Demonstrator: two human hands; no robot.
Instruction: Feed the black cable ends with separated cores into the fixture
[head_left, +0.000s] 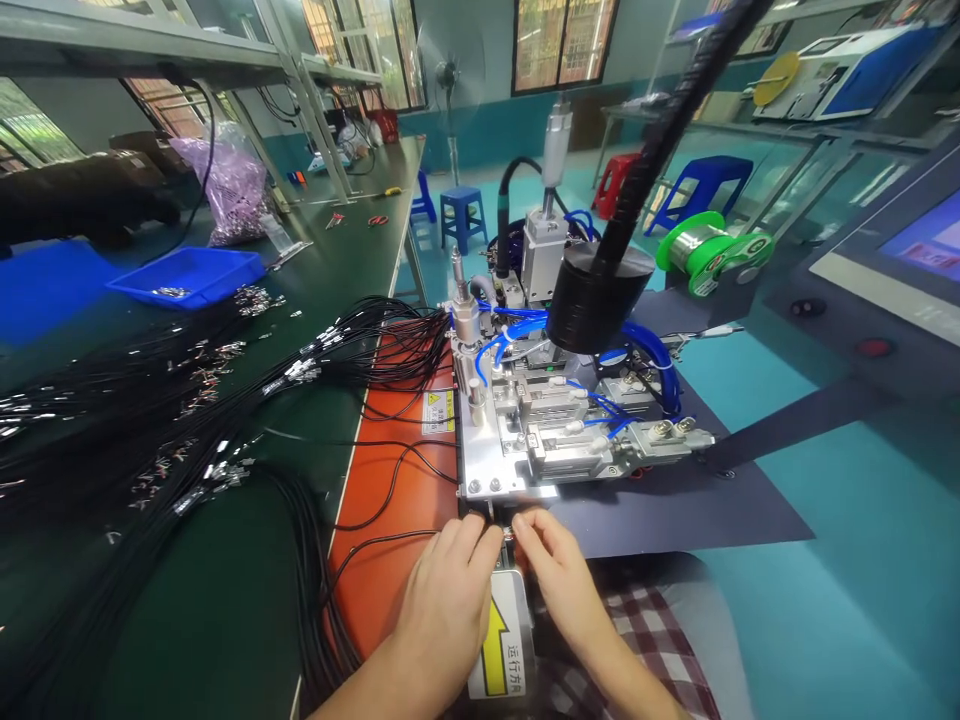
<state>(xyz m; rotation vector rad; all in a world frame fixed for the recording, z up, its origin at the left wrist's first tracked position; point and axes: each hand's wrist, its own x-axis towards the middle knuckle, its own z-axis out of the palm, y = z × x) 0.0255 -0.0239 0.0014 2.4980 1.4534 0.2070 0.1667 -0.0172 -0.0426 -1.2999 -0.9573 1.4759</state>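
In the head view, I see a person seated close to a metal machine (480, 455), both hands at its front edge. The left hand (454, 580) has its fingers bent forward under the machine's front plate. A black cable (382, 540) runs across the orange mat (375, 470) and disappears at that hand; I cannot tell whether the fingers grip it. The right hand (556, 575) curls in from the other side, thumb and forefinger drawn close together beside a tiny metal piece; whether they pinch anything is too small for me to tell. Just below and between the hands sits a block with a yellow arrow (495, 650).

Left of the mat, a dark green table (240, 600) carries thick bundles of black cables (307, 545), some with shiny metal ends. Farther along it stand a blue tray (191, 285) with small metal bits inside and a pinkish bag (225, 190), with red-handled scissors (379, 220) lying farther right. Blue tubes (660, 360) loop over the machine, and a black hood (600, 300) hangs above it on a ribbed pipe. Right of the hood I notice a green spool (712, 250) wound with silvery wire. A fan (448, 75) and a blue stool (463, 215) stand behind.
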